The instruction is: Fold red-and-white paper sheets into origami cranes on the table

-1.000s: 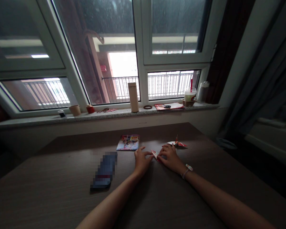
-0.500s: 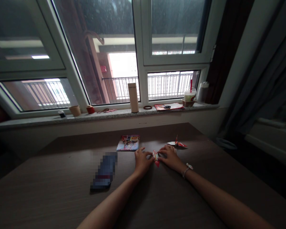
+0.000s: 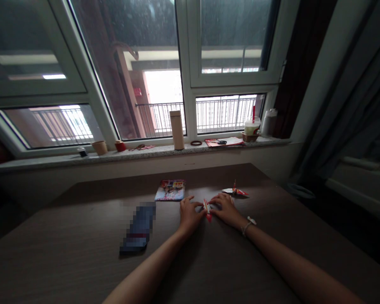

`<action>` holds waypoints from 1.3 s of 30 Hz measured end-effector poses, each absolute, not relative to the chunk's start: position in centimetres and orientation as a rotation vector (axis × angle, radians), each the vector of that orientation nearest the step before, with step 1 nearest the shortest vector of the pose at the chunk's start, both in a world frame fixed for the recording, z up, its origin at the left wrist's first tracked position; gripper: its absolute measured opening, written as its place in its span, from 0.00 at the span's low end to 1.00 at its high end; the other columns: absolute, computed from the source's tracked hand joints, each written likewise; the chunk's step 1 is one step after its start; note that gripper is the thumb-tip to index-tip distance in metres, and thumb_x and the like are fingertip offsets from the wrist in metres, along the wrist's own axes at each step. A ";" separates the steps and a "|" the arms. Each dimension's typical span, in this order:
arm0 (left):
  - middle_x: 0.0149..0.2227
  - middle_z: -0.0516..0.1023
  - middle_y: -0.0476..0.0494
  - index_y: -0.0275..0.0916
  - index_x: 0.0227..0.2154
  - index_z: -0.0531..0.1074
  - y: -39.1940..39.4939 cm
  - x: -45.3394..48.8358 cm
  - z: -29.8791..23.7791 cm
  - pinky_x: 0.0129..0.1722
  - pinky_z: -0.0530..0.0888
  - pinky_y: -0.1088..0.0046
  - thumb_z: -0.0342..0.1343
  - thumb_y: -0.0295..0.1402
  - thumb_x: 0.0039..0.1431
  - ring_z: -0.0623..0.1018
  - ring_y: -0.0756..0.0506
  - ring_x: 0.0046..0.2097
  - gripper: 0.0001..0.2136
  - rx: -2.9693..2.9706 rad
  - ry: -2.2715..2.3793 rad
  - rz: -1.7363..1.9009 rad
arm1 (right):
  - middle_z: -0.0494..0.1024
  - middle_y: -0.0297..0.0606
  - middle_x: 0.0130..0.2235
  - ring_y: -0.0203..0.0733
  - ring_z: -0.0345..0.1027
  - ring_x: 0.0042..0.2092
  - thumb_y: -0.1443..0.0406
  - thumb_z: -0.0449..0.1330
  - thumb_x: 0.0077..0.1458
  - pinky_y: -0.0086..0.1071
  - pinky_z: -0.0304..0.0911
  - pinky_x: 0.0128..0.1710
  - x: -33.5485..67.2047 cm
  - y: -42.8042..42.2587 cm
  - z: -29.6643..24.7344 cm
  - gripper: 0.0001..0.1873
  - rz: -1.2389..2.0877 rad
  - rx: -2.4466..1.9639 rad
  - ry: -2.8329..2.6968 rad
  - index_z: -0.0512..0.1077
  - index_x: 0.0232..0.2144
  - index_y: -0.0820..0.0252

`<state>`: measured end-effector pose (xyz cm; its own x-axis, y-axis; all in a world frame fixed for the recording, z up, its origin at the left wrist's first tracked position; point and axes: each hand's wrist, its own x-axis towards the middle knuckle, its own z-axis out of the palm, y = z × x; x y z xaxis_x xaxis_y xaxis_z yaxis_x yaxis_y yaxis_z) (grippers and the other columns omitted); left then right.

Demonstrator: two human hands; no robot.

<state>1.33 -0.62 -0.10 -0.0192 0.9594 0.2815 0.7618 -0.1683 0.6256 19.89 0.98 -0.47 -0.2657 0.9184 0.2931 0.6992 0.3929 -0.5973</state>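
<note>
A small folded piece of red and white paper [image 3: 207, 210] stands on the brown table [image 3: 82, 253] between my two hands. My left hand [image 3: 188, 213] pinches its left side with bent fingers. My right hand [image 3: 225, 209], with a bracelet at the wrist, presses fingertips on its right side. A finished folded paper figure [image 3: 236, 191] lies just beyond my right hand. A colourful pack of paper [image 3: 171, 189] lies beyond my left hand.
A dark flat object [image 3: 138, 229], blurred out, lies left of my left arm. On the windowsill [image 3: 34, 159] stand a tall beige flask [image 3: 177, 129], cups [image 3: 99, 146], a drink with a straw [image 3: 252, 126] and red papers [image 3: 224, 142]. A curtain hangs at the right.
The folded paper was tipped up from lying flat to standing on edge between my fingers. My hands closed slightly toward each other. Nothing else moved.
</note>
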 end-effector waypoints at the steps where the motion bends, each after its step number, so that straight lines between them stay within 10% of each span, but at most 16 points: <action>1: 0.57 0.68 0.40 0.45 0.37 0.82 -0.7 1.4 0.0 0.61 0.61 0.58 0.67 0.34 0.48 0.63 0.36 0.61 0.11 1.969 1.814 0.981 | 0.75 0.38 0.49 0.52 0.57 0.58 0.59 0.66 0.50 0.46 0.48 0.60 19.9 0.9 -0.4 0.14 0.478 -1.378 -2.042 0.78 0.42 0.50; 28: 0.56 0.70 0.43 0.44 0.30 0.82 -0.7 1.1 0.4 0.60 0.62 0.56 0.69 0.31 0.48 0.65 0.37 0.60 0.05 2.044 1.746 0.969 | 0.76 0.37 0.46 0.50 0.61 0.53 0.62 0.65 0.50 0.45 0.51 0.57 19.8 1.1 -0.6 0.06 0.489 -1.338 -2.004 0.78 0.33 0.52; 39: 0.57 0.70 0.46 0.48 0.28 0.82 -0.3 0.0 0.4 0.61 0.61 0.55 0.67 0.28 0.50 0.63 0.39 0.60 0.05 2.338 1.579 0.932 | 0.81 0.34 0.43 0.50 0.62 0.59 0.68 0.62 0.53 0.55 0.37 0.64 19.8 0.3 0.8 0.06 0.399 -1.185 -2.146 0.78 0.31 0.52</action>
<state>-0.04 -0.30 0.42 0.2434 0.8836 0.4001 0.7772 -0.4244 0.4646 19.84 0.28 0.85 -0.3835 0.8368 0.3908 0.6401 0.5459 -0.5406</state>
